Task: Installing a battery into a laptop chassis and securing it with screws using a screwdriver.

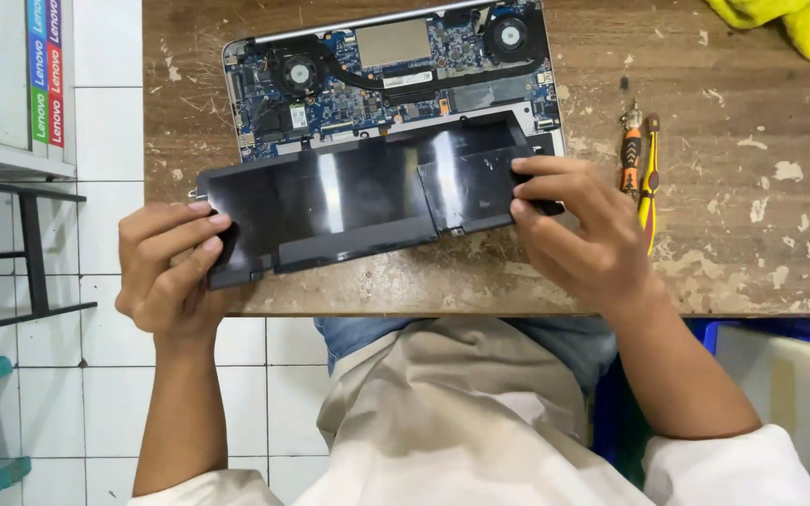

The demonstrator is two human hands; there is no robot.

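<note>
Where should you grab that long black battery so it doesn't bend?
Probably by its two short ends, one from each side, as the left hand and right hand do now. The battery pack is long, flat and thin, so pinching both ends keeps it level above the opened laptop.

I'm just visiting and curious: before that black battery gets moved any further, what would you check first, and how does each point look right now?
1. Both hands on the battery: ok. Left hand holds its left end, right hand its right end.
2. Battery out of the laptop: cannot tell. It sits tilted across the open case's front edge; any cable still attached is hidden.
3. Fingers off the circuit board: ok, both hands are in front of it.
4. Screwdrivers out of the way: ok, they lie right of the right hand, not touching it.
5. Free desk space: ok, bare worn wood shows to the right.
</note>
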